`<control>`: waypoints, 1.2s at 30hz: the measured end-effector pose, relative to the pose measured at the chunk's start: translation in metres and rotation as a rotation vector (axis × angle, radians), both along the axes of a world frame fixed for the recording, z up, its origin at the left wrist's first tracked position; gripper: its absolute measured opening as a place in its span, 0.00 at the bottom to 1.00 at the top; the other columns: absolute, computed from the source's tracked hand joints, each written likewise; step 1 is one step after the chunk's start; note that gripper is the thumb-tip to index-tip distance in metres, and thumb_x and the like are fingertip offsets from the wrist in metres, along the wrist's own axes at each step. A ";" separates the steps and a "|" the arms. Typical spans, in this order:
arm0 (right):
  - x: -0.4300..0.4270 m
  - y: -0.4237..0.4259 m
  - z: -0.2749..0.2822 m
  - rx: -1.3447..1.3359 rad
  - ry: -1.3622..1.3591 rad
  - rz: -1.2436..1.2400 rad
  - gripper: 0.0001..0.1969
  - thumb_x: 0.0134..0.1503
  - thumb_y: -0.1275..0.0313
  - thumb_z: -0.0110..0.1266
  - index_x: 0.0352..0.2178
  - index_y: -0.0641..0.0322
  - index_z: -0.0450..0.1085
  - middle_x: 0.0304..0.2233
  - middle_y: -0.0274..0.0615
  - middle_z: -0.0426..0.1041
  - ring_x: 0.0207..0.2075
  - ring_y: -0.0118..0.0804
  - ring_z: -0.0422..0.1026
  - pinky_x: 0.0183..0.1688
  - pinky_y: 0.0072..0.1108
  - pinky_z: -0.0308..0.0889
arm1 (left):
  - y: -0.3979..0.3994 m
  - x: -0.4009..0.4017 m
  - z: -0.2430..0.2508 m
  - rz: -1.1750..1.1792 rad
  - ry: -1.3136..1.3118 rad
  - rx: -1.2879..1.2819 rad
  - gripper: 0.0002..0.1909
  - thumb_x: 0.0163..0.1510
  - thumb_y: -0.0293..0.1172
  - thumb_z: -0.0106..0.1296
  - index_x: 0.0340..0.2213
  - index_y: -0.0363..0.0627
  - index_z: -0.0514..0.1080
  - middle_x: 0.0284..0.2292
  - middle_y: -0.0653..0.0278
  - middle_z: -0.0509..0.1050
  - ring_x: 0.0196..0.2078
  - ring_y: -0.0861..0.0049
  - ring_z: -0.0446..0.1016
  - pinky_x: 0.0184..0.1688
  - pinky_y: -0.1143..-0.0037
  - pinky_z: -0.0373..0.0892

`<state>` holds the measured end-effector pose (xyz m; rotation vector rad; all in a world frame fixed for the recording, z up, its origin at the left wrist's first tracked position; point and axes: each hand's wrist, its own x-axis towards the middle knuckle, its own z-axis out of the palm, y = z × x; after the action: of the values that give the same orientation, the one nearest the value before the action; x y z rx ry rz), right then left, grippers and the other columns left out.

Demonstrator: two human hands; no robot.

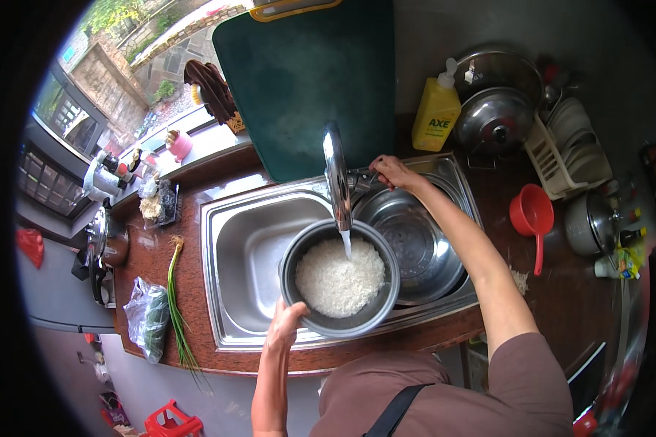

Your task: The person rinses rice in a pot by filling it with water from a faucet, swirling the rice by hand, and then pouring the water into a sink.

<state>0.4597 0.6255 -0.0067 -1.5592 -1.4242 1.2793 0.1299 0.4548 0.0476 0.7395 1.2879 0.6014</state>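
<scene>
My left hand (287, 322) grips the near left rim of a grey rice-cooker pot (385, 297), with the thumb over the edge. White rice (333, 284) fills the bottom of the pot. Water runs from the chrome faucet (336, 175) onto the rice. My right hand (392, 172) is at the faucet's lever, behind the spout, fingers curled on it. Beneath the pot lies the double-bowl stainless steel sink (251, 251). Its right bowl contains a large metal basin (426, 262), partly hidden by the pot and my right arm.
Spring onions (174, 295) and a bagged green vegetable (150, 322) lie left of the sink. A green cutting board (311, 93) stands behind the faucet. Rightward are a yellow detergent bottle (436, 117), a red ladle (531, 213), a dish rack (546, 155) and a lidded pot (587, 224).
</scene>
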 end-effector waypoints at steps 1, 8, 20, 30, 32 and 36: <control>-0.001 0.001 -0.001 -0.001 0.003 0.010 0.13 0.52 0.65 0.36 0.32 0.63 0.61 0.12 0.31 0.57 0.11 0.21 0.55 0.12 0.14 0.54 | 0.005 0.002 -0.001 0.058 -0.030 -0.030 0.13 0.32 0.20 0.43 0.27 0.37 0.58 0.18 0.63 0.62 0.15 0.80 0.60 0.15 0.82 0.59; -0.004 0.003 0.001 -0.013 -0.024 0.015 0.12 0.52 0.68 0.36 0.33 0.64 0.62 0.13 0.31 0.57 0.10 0.20 0.55 0.11 0.13 0.54 | 0.008 0.030 -0.040 -0.053 -0.143 -0.090 0.05 0.33 0.22 0.43 0.18 0.35 0.64 0.14 0.65 0.64 0.12 0.80 0.63 0.13 0.80 0.64; -0.004 0.002 0.003 -0.025 -0.054 0.027 0.13 0.53 0.66 0.35 0.33 0.63 0.61 0.13 0.31 0.57 0.12 0.21 0.55 0.12 0.13 0.53 | 0.024 0.027 -0.029 -0.056 -0.057 -0.025 0.07 0.34 0.22 0.42 0.22 0.36 0.62 0.16 0.65 0.64 0.15 0.79 0.66 0.17 0.79 0.67; 0.000 0.000 0.006 -0.029 -0.090 0.050 0.13 0.53 0.66 0.34 0.33 0.63 0.61 0.13 0.31 0.56 0.13 0.21 0.56 0.13 0.14 0.54 | 0.010 0.022 -0.035 -0.001 -0.104 -0.022 0.07 0.32 0.24 0.43 0.19 0.34 0.65 0.15 0.64 0.65 0.14 0.78 0.66 0.15 0.77 0.67; -0.002 0.000 0.007 -0.025 -0.094 0.044 0.13 0.53 0.65 0.34 0.33 0.63 0.61 0.13 0.31 0.56 0.13 0.21 0.56 0.13 0.14 0.54 | 0.009 0.023 -0.042 -0.016 -0.079 0.014 0.08 0.32 0.24 0.43 0.20 0.34 0.65 0.15 0.64 0.66 0.15 0.77 0.66 0.16 0.76 0.68; -0.002 0.000 0.006 -0.033 -0.092 0.039 0.13 0.54 0.65 0.33 0.34 0.62 0.61 0.13 0.31 0.57 0.13 0.21 0.56 0.14 0.13 0.54 | 0.004 0.024 -0.047 0.003 -0.065 0.025 0.11 0.32 0.24 0.43 0.23 0.34 0.65 0.17 0.63 0.66 0.16 0.76 0.67 0.16 0.76 0.68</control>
<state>0.4574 0.6256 -0.0003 -1.6385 -1.5044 1.2736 0.1539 0.4586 0.0008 0.7326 1.2234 0.6403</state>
